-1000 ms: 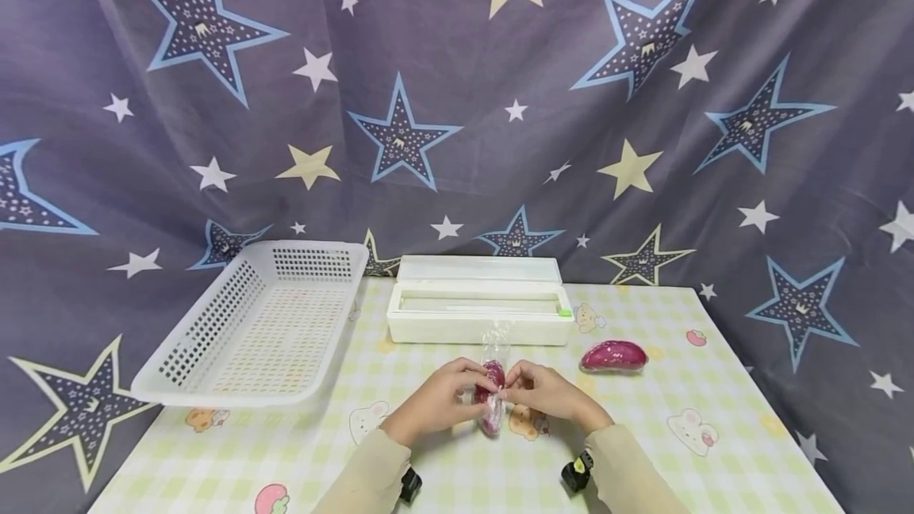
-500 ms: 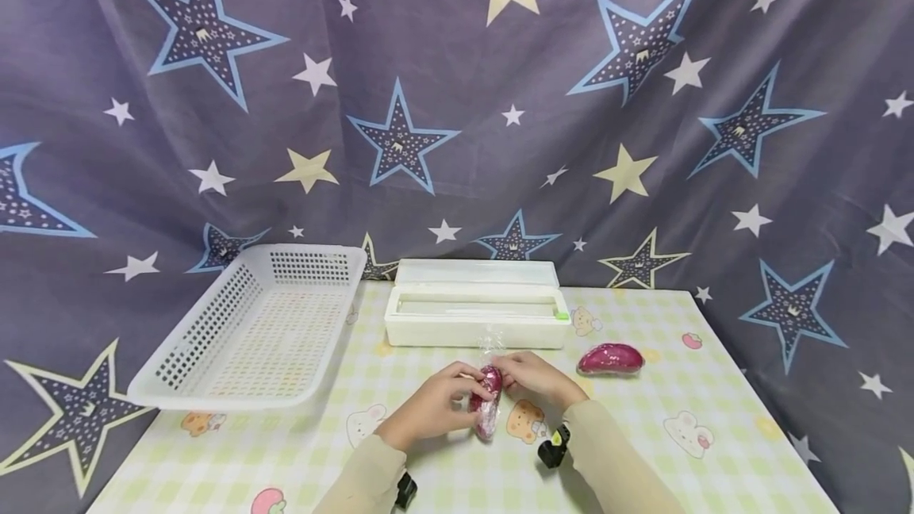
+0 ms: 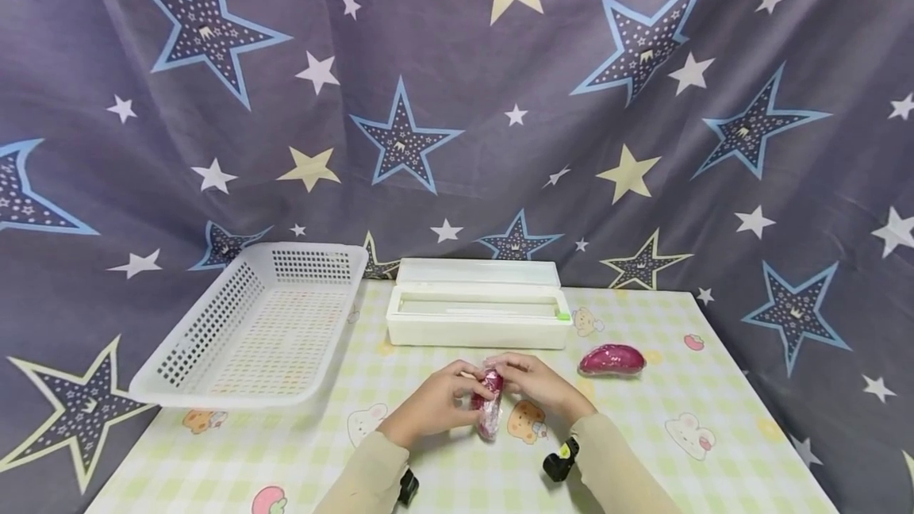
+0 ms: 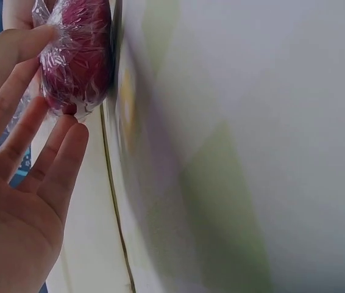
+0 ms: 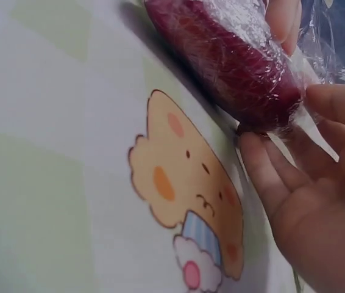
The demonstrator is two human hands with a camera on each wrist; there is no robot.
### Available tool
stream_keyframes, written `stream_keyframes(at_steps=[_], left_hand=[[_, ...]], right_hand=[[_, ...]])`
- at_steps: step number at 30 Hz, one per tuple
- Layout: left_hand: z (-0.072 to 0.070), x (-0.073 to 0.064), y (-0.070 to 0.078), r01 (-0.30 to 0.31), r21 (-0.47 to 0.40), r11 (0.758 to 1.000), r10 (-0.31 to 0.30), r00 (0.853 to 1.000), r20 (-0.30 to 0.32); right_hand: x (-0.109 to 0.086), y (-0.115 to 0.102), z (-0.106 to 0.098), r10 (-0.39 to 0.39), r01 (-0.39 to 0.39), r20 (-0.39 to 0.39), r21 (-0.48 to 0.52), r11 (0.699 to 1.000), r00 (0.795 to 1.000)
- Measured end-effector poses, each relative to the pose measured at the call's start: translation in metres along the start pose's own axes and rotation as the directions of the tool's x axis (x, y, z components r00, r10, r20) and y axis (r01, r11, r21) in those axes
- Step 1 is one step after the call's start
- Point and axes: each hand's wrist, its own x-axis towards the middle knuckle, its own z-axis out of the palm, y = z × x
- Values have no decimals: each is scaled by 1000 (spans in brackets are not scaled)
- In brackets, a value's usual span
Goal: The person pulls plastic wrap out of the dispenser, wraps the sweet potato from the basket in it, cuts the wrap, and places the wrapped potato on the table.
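Observation:
A purple-red sweet potato wrapped in shiny cling film lies lengthwise on the table, between the two hands. My left hand holds it from the left side; the left wrist view has the thumb on the wrapped surface. At the far end, my right hand pinches the loose film, with fingertips touching the tip of the sweet potato. Part of that far end is covered by the fingers. A second film-wrapped sweet potato rests apart on the right.
Behind the hands stands a long white cling film box, its lid raised and a green tab at its right end. A white perforated basket sits at the left. The checked tablecloth ends before a starry curtain.
The right hand has moved from the middle of the sweet potato to its far end, and the film that stuck out there is now folded in under the fingers. The left hand stays put.

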Motion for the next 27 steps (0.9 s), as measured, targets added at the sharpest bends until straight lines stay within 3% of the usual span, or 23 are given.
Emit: stream_keyframes(at_steps=[7,13,19,23,27], left_hand=[[-1,-2,0,24,-37,999,-24,1000,-4],[0,-3,-3,49,-76,996,-48,999,10],[1,-1,-5,29,-108,994,-30,999,-11],[1,-1,-5,99,-125,987,-103,994,-22],[2,-1,-6,199,-169,965,-201,980,6]], right_hand=[[-5,-10,2,76,-84,76,113,990,994],[-5,-9,3,118,-115,-13,124,986,993],[-1,-5,6,108,-105,-103,33,994,989],[-1,-4,9,80,-84,-117,-25,996,990],[-3,-7,12,84,-90,-133,-36,995,988]])
